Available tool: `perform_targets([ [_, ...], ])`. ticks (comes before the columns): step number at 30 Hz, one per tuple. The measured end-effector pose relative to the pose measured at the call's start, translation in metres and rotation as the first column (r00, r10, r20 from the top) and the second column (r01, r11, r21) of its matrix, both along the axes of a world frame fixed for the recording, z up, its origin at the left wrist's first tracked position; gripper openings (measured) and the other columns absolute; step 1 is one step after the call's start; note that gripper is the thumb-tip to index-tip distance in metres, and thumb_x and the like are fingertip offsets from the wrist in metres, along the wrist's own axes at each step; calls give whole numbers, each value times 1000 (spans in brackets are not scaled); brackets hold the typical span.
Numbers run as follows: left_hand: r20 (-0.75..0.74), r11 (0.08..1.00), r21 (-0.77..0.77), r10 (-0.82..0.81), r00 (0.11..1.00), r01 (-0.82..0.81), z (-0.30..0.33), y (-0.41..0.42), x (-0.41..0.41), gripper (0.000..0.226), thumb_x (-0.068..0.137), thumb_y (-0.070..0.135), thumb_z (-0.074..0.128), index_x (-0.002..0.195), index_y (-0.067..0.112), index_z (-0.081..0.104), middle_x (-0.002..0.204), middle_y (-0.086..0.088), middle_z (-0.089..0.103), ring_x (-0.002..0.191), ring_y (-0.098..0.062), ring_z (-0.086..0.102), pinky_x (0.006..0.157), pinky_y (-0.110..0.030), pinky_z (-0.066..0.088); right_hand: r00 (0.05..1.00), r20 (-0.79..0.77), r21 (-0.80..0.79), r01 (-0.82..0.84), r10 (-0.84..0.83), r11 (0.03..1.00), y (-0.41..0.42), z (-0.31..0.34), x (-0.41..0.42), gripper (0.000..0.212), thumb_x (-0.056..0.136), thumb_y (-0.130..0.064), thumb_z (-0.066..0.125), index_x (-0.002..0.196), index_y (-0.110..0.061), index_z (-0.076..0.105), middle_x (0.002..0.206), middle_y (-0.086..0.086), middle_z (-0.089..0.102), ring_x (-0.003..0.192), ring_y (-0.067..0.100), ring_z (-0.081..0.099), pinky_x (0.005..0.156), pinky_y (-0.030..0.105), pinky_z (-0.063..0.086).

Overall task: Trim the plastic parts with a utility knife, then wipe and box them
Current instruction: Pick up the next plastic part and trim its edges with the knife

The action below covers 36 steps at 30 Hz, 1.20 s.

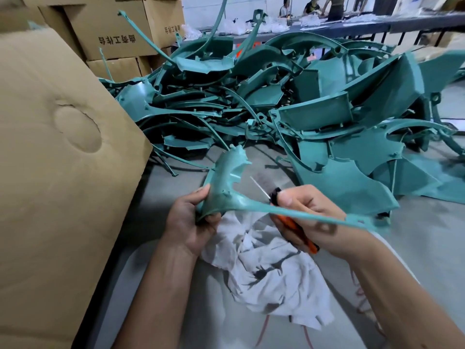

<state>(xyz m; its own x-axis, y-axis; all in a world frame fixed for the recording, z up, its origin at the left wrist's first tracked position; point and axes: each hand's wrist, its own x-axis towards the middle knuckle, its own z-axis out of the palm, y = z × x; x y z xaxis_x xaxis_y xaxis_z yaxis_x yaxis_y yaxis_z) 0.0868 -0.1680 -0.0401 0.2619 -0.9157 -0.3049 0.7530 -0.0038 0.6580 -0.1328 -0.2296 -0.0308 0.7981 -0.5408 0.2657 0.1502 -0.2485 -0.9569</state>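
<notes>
My left hand grips a teal plastic part by its wide curved end, thumb on top. The part's thin arm stretches right across my right hand. My right hand holds an orange and black utility knife, its blade extended and pointing up-left, just right of the part's jagged edge. A crumpled white cloth lies on the grey table below both hands.
A large heap of teal plastic parts covers the table behind the hands. A big cardboard box flap stands at the left. Stacked cartons sit at the back left. People work at a long table far behind.
</notes>
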Motion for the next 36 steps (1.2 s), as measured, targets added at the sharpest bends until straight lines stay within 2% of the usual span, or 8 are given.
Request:
perform_targets([
  [5, -83, 997, -68, 25, 996, -31, 4, 6, 11, 47, 81, 12, 50, 128, 6, 51, 86, -3, 57, 36, -3, 37, 32, -10, 30, 924, 169, 228, -376, 344, 898, -10, 4, -22, 73, 100, -55, 60, 67, 7, 41, 42, 10, 34, 33, 20, 32, 41, 22, 36],
  [10, -36, 1000, -23, 3, 999, -4, 6, 2, -1, 37, 102, 10, 42, 137, 4, 52, 78, -3, 58, 37, -3, 40, 31, -12, 32, 766, 432, 353, -629, 476, 693, -18, 0, -27, 51, 102, -49, 59, 79, -4, 57, 49, 7, 38, 36, 15, 34, 37, 19, 31],
  [14, -5, 1000, 17, -14, 1000, 14, 6, 5, -9, 37, 103, 5, 34, 132, -5, 55, 76, -5, 59, 37, -3, 46, 34, -10, 31, 930, 366, 445, -189, 14, 876, -17, 5, -15, 62, 93, -69, 60, 73, -10, 58, 47, 4, 39, 35, 14, 26, 37, 19, 36],
  [17, 8, 997, 26, -78, 997, 78, 10, 7, -15, 48, 104, 7, 34, 148, -10, 42, 69, -5, 62, 41, -6, 56, 38, -12, 42, 910, 155, 99, 373, -385, 922, -14, -1, -2, 67, 93, -73, 56, 72, -9, 54, 51, 8, 44, 42, 19, 37, 41, 23, 34],
  [25, 49, 982, 70, -178, 983, 175, 11, 7, -33, 49, 106, 5, 30, 151, -14, 33, 53, -4, 55, 31, -7, 48, 29, -17, 37, 924, 181, -150, 364, -336, 919, -3, -8, 14, 56, 107, -50, 50, 67, -10, 49, 55, 10, 48, 49, 21, 44, 52, 23, 37],
  [29, 37, 970, 80, -234, 972, 231, 9, 6, -31, 38, 105, 1, 28, 115, -13, 61, 49, -7, 58, 29, -12, 53, 29, -15, 40, 867, 137, -145, 496, -479, 856, -8, -9, 15, 52, 102, -53, 49, 64, -17, 47, 53, 4, 45, 48, 13, 40, 48, 23, 34],
  [33, -46, 967, 88, -238, 970, 241, 6, 2, -35, 39, 96, -1, 31, 125, -12, 55, 50, -4, 52, 29, -8, 46, 28, -15, 36, 836, 188, -168, 545, -516, 821, -9, -9, 13, 55, 104, -54, 51, 69, -12, 47, 57, -2, 43, 51, 17, 39, 52, 33, 35],
  [36, -133, 948, 7, -314, 940, 317, 3, 1, -32, 33, 74, -2, 48, 98, -12, 67, 55, -1, 38, 31, -3, 37, 27, -12, 27, 864, 203, -267, 502, -461, 823, -5, -10, 11, 56, 105, -55, 51, 68, -14, 46, 60, 4, 43, 55, 15, 39, 55, 29, 35],
])
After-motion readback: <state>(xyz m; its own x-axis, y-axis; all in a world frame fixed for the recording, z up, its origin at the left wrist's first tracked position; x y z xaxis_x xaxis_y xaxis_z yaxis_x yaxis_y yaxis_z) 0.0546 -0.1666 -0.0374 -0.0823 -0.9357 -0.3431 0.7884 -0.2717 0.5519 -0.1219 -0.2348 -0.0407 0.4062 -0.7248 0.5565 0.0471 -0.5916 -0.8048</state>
